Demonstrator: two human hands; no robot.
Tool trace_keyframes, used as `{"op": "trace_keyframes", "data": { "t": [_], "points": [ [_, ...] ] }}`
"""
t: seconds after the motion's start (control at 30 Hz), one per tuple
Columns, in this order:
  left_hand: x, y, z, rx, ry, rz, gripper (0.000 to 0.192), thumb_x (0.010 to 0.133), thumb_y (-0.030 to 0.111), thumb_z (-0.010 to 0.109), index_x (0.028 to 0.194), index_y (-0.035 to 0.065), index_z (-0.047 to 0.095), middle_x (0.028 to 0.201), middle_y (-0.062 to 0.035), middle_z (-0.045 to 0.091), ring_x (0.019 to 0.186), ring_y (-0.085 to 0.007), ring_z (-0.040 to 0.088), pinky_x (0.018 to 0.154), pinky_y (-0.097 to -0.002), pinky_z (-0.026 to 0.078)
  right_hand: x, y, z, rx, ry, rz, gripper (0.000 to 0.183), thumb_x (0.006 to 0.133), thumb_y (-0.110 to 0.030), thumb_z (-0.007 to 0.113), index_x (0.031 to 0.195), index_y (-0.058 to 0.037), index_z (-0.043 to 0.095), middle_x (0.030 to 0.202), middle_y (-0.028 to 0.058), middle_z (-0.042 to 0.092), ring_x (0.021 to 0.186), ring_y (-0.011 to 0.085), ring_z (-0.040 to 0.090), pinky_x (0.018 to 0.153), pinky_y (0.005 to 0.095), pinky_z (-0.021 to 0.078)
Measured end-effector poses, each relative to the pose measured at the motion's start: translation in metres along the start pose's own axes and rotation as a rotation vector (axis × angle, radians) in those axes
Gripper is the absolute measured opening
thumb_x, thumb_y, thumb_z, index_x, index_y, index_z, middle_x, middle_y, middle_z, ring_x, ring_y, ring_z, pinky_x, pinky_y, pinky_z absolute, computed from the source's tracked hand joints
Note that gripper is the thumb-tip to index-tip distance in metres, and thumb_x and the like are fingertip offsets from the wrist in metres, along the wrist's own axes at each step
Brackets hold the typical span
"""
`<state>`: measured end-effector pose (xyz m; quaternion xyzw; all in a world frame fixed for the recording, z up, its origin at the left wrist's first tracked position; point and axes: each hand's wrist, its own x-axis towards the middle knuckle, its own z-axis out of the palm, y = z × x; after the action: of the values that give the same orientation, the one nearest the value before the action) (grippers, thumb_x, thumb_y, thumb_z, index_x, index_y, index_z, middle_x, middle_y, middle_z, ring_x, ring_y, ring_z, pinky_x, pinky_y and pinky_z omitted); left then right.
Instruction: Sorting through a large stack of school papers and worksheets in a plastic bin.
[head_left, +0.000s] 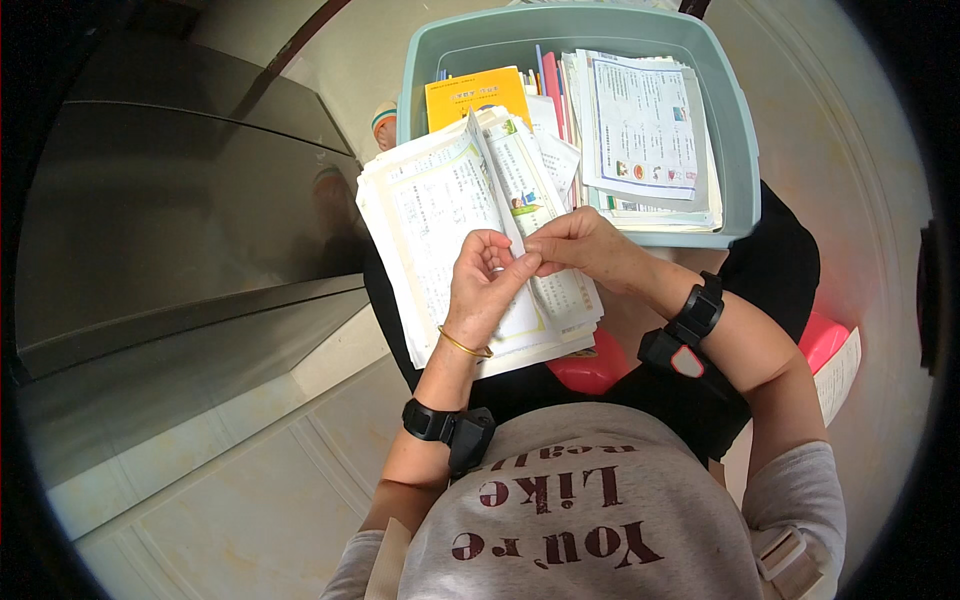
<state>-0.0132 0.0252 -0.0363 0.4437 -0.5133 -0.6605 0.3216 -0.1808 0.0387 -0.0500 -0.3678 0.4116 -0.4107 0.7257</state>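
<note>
A thick stack of printed worksheets (442, 217) lies across my lap, its near edge by my thighs and its far end against the bin. One raised page (480, 139) stands up along the fold, between a left sheet and a right sheet with coloured pictures (525, 202). My left hand (491, 281) rests over the fold with fingers curled and thumb reaching right; what it holds is hidden. The fingertips of my right hand (581, 247) are pinched at the lower part of the raised page, touching or nearly touching my left thumb.
A pale green plastic bin (739, 150) stands beyond the stack, holding a yellow workbook (442, 105), upright books and a pile of printed sheets (641, 127). A dark glossy cabinet (187, 225) is at left. Pink plastic (592, 367) shows beneath me. A person's foot (385, 133) is beside the bin.
</note>
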Motion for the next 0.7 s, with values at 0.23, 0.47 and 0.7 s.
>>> {"op": "trace_keyframes", "data": {
  "t": [0.23,0.47,0.7],
  "points": [
    [0.0006,-0.0014,-0.0005,-0.016,0.010,0.000,0.023,0.076,0.012,0.065,0.087,0.0058,0.046,0.071,0.0038,0.046,0.065,-0.0025,0.041,0.059,-0.0137,0.036,-0.0001,0.0006,-0.0005,0.008,-0.003,0.004,0.019,0.081,-0.010,0.057,0.092,0.0056,0.061,0.084,0.0111,0.061,0.073,0.0127,0.059,0.066,0.0215,0.0514],
    [0.0008,-0.0041,-0.0012,-0.038,0.010,-0.015,0.020,0.078,0.011,0.062,0.087,0.0051,0.046,0.074,0.0023,0.048,0.068,-0.0030,0.043,0.061,-0.0144,0.037,0.0001,0.0034,-0.0025,0.008,-0.004,-0.001,0.019,0.080,-0.010,0.058,0.092,0.0044,0.061,0.083,0.0099,0.062,0.073,0.0113,0.059,0.065,0.0208,0.0506],
    [-0.0001,-0.0056,-0.0045,-0.026,-0.010,-0.029,0.012,0.082,0.009,0.056,0.090,0.0049,0.048,0.080,0.0003,0.051,0.072,-0.0062,0.048,0.066,-0.0182,0.041,0.0003,0.0023,-0.0033,0.007,-0.003,0.017,0.018,0.080,-0.010,0.058,0.093,0.0017,0.062,0.082,0.0069,0.062,0.069,0.0077,0.057,0.064,0.0188,0.0487]
  ]
}}
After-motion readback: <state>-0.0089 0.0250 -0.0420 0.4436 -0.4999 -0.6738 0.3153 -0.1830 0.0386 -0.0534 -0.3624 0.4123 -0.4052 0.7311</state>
